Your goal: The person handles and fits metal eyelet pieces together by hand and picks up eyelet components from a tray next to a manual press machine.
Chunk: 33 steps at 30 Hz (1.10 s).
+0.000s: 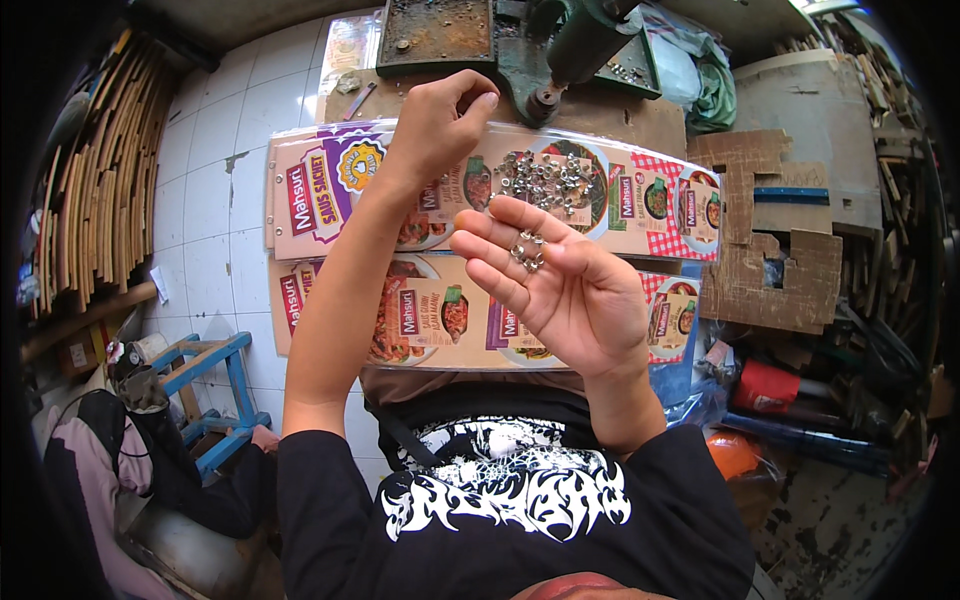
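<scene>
My right hand (575, 295) is turned palm up, its fingers slightly cupped under several small silver metal eyelets (527, 250). Beyond it, a loose pile of the same eyelets (548, 182) is spread on a printed food-advertising panel (330, 215). My left hand (445, 120) reaches over the far edge of that panel, close to the green press (545, 100). Its fingers are curled with thumb and forefinger together, and whatever they may pinch is hidden. A second printed panel (375, 345) lies nearer to me, partly under my forearm and right hand.
Behind the panels stand a dark green metal tray (440, 68) and another tray (640, 72) with small metal parts. Cut cardboard (790, 290) lies at the right. A blue stool frame (235, 375) stands at the lower left, near stacked boards (105, 180). Another person's dark-clothed leg (215, 495) shows there.
</scene>
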Tool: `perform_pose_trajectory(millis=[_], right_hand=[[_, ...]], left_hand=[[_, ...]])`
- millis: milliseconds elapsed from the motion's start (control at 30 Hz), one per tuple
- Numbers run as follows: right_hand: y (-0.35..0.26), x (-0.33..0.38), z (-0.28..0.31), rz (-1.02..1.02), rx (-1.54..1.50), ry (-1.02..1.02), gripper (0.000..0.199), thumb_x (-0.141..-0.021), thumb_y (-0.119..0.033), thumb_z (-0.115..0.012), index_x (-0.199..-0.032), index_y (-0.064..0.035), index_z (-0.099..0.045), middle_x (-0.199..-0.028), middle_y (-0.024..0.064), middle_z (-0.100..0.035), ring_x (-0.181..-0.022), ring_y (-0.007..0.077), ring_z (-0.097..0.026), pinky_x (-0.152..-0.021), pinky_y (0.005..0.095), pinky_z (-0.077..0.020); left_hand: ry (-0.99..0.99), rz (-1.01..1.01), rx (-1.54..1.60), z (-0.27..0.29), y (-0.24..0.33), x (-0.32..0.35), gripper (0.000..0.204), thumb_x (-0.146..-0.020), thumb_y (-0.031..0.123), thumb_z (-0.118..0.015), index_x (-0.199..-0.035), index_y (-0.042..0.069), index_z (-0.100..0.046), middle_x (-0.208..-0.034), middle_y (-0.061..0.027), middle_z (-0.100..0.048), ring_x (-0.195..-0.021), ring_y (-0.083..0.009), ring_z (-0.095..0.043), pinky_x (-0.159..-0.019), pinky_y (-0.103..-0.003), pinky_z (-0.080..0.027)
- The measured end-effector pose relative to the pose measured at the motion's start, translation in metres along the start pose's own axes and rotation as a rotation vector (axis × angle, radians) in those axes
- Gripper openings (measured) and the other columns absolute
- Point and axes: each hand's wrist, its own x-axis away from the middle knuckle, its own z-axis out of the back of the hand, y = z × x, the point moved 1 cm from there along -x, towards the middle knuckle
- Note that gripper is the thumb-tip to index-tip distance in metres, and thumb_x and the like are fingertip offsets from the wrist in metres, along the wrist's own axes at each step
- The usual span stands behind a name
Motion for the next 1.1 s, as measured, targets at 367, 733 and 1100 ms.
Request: perform_pose_trajectory(millis=[367,733,1100], right_hand=[[-0.002,0.006,0.021,0.044,0.068,-0.079,0.041,-0.102,0.001,-0.043,-0.142,0.0096,-0.038,-0.142,0.0334,-0.046,-0.134,0.0403,-0.049,-0.111,0.0445,-0.0478],[-0.105,0.007,0.079,0.410,0.864,0.432,0.037,-0.106,-0.038,-0.050,-0.089,-0.0066,-0.060,-0.071,0.0017,-0.058,-0.052,0.0083,-0.045,-0.048,0.0244,-0.0368],[-0.067,-0.066,0.052,1.083,2.614,-0.005,0.034,-0.095,-0.031,-0.065,-0.074,-0.0075,-0.054,-0.067,0.0078,-0.057,-0.056,0.0244,-0.062,-0.050,0.0346,-0.0472]], left_hand=[[0.006,0.003,0.009,-0.001,-0.001,0.000,0.021,-0.095,0.016,-0.064,-0.105,-0.001,-0.069,-0.080,-0.0079,-0.071,-0.074,-0.0108,-0.065,-0.068,-0.027,-0.052],[-0.001,0.003,0.017,-0.001,-0.001,0.001,0.019,-0.094,0.015,-0.064,-0.103,-0.001,-0.070,-0.079,-0.0073,-0.071,-0.073,-0.0099,-0.064,-0.067,-0.026,-0.051],[0.011,-0.030,0.021,-0.002,-0.002,-0.002,0.018,-0.094,0.013,-0.065,-0.102,-0.002,-0.069,-0.078,-0.0081,-0.071,-0.072,-0.0098,-0.064,-0.067,-0.026,-0.052]])
